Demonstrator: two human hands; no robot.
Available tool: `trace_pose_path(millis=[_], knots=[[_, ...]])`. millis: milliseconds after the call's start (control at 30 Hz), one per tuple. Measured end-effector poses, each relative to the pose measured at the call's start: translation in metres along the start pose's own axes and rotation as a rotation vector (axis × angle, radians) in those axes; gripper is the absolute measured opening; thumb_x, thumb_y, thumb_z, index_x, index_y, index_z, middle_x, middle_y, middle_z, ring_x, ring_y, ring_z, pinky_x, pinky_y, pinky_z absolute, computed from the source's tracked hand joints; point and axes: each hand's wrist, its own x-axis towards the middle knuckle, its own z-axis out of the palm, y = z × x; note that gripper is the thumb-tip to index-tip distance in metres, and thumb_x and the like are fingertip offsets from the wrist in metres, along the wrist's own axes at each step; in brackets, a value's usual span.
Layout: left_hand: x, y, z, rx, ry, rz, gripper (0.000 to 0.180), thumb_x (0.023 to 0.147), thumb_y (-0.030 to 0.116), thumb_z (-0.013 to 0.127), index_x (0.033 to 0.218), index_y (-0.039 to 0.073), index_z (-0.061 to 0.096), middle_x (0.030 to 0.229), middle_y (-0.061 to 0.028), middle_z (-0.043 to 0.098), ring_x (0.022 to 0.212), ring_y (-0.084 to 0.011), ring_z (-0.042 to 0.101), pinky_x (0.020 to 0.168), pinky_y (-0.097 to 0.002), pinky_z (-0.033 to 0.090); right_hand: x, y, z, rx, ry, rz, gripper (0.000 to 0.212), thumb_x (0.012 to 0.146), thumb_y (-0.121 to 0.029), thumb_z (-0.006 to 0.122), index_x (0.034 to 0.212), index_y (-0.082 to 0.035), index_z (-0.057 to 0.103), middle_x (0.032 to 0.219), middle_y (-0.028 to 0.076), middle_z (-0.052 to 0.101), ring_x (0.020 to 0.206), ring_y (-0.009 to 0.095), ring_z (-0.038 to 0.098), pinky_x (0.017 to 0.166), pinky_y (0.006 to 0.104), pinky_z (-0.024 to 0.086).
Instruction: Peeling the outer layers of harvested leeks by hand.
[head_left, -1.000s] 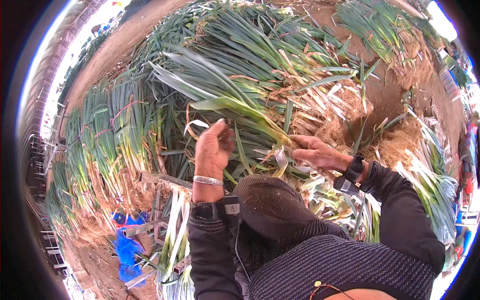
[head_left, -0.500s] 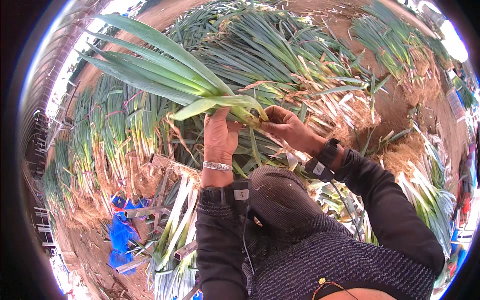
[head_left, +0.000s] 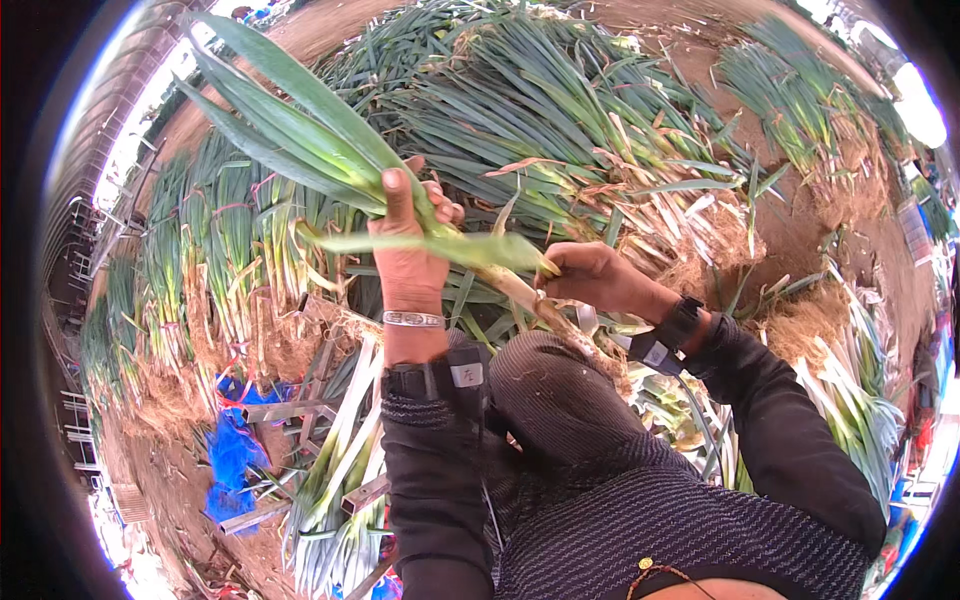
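Note:
A big leek [head_left: 318,128] lies slantwise before me, its broad green leaves up to the left and its pale shank running down to roots above my leg. My left hand [head_left: 412,235] is closed around it where the leaves begin, thumb on top. One outer leaf [head_left: 475,250], smeared by motion, stands partly off the shank. Its yellowish end is pinched between the fingertips of my right hand [head_left: 600,278].
A large heap of leeks [head_left: 520,95] lies beyond my hands. Tied leek bundles [head_left: 215,260] stand at left, with blue netting [head_left: 230,455] and a metal frame [head_left: 290,410] below them. More leeks [head_left: 850,400] with hairy roots lie at right.
My left hand has moved left and up along with the leek, exposing more of its shank and roots. The leaf end in my right hand is being pulled away from the shank.

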Motion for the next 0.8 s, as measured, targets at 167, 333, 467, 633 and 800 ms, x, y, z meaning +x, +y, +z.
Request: trace_pose_path(millis=[167, 333, 467, 633, 800], knots=[[0.007, 0.013, -0.007, 0.04, 0.017, 0.103, 0.064, 0.079, 0.052, 0.07, 0.12, 0.007, 0.051, 0.073, 0.0006, 0.052, 0.059, -0.0099, 0.048, 0.067, -0.0335, 0.047, -0.046, 0.02, -0.028, -0.305, -0.079, -0.096, 0.013, 0.086, -0.004, 0.068, 0.098, -0.001, 0.066, 0.091, 0.004, 0.062, 0.085, 0.01, 0.058, 0.075, 0.0255, 0.047], [0.007, 0.042, -0.028, 0.026, 0.132, 0.229, 0.077, 0.071, 0.053, 0.077, 0.122, 0.002, 0.049, 0.071, -0.0018, 0.054, 0.058, -0.0118, 0.051, 0.062, -0.0334, 0.046, -0.124, 0.094, -0.06, -0.609, -0.128, 0.073, 0.026, 0.078, -0.009, 0.073, 0.104, -0.008, 0.068, 0.08, 0.009, 0.062, 0.079, 0.024, 0.06, 0.071, 0.0347, 0.049], [0.005, 0.047, -0.021, 0.029, 0.2, 0.276, 0.074, 0.075, 0.051, 0.075, 0.124, 0.004, 0.049, 0.073, -0.0012, 0.054, 0.059, -0.0113, 0.05, 0.064, -0.0319, 0.045, -0.209, 0.161, -0.1, -1.102, -0.363, 0.54, 0.023, 0.071, -0.018, 0.07, 0.094, -0.014, 0.071, 0.077, 0.012, 0.063, 0.072, 0.032, 0.061, 0.066, 0.0417, 0.05], [0.002, 0.055, -0.028, 0.048, 0.153, 0.315, 0.067, 0.079, 0.046, 0.073, 0.126, 0.005, 0.049, 0.075, -0.0017, 0.054, 0.063, -0.0116, 0.051, 0.063, -0.0321, 0.046, -0.206, 0.148, -0.109, -0.912, -0.204, 0.502, 0.023, 0.08, -0.029, 0.067, 0.097, -0.014, 0.065, 0.078, 0.012, 0.062, 0.074, 0.028, 0.062, 0.067, 0.0419, 0.051], [0.009, 0.021, -0.005, 0.164, 0.19, 0.179, 0.057, 0.085, 0.038, 0.071, 0.125, 0.006, 0.048, 0.096, -0.0096, 0.061, 0.08, -0.0199, 0.059, 0.073, -0.0355, 0.049, -0.047, 0.057, -0.063, -0.829, 0.158, -0.038, 0.024, 0.084, -0.014, 0.062, 0.106, -0.005, 0.062, 0.102, 0.013, 0.065, 0.096, 0.025, 0.063, 0.083, 0.0365, 0.052]])
